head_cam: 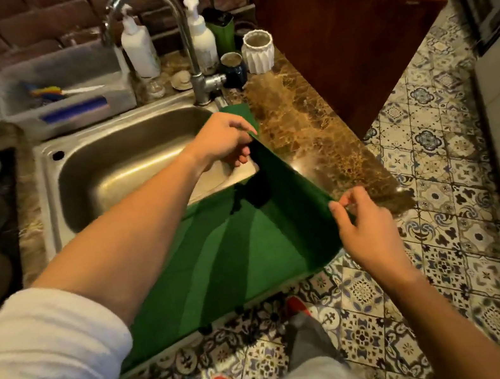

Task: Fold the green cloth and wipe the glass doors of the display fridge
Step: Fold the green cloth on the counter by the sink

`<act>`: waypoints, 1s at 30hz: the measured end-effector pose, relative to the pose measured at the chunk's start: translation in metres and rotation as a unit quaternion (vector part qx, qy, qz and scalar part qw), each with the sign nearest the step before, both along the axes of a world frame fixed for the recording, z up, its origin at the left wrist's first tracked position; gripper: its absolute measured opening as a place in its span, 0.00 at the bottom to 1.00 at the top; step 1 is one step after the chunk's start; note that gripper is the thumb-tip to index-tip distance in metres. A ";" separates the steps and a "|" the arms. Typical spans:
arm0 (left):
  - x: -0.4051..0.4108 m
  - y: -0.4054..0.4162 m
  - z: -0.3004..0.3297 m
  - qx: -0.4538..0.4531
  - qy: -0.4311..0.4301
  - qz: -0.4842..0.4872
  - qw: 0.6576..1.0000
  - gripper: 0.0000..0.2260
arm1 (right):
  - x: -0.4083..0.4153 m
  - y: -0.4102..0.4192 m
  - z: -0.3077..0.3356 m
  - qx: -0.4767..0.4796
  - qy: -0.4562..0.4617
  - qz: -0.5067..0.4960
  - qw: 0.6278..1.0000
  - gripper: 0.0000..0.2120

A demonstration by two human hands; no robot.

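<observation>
We are at the very start of the job, as we judge it. The green cloth (246, 250) is spread out in the air over the near edge of the sink (51, 190) and the marble counter (308, 132), hanging down toward the tiled floor (448, 221). Our left hand (223, 142) pinches the far corner of the cloth between thumb and fingers, the other fingers loosely curled. Our right hand (366, 229) pinches the near right corner between thumb and forefinger, its other fingers relaxed. The cloth shows creases but no finished fold yet, so the folding is only beginning. The wiping has not begun; a dark appliance with a glass front stands at the far right edge, and we cannot tell whether it is the display fridge.

As for containers, the sink basin holds a pale flat thing on its right side, partly hidden by our left hand; we cannot tell what it is. The clear plastic tub (64, 91) behind the sink holds brushes with coloured handles. A white ribbed cup (258, 51) and a small dark cup (233, 67) stand by the tap (181, 34); their contents cannot be made out. Two white pump bottles (138, 47) stand against the brick wall.
</observation>
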State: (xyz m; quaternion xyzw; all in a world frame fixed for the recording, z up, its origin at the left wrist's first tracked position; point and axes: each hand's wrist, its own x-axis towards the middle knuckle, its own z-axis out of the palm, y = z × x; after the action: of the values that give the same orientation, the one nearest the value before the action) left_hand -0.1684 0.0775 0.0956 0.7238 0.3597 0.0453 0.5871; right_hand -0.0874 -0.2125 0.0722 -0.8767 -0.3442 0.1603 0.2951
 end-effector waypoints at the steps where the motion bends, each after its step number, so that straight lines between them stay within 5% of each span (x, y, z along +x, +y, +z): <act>1: -0.021 0.003 0.002 -0.004 -0.003 0.017 1.000 0.08 | -0.018 0.004 0.005 0.010 0.002 0.012 1.000 0.06; 15: -0.250 0.038 -0.007 -0.072 -0.034 0.244 0.966 0.05 | -0.208 0.060 0.007 0.060 0.013 0.187 0.981 0.09; 30: -0.381 0.054 -0.079 0.140 0.072 0.326 0.932 0.17 | -0.386 0.111 -0.048 -0.026 0.053 0.417 0.907 0.12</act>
State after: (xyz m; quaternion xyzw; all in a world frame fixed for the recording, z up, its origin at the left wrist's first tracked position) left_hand -0.5493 0.1317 0.0168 0.6432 0.6068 0.2317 0.4055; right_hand -0.4736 -0.1012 0.0238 -0.6505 -0.6585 0.3236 0.1963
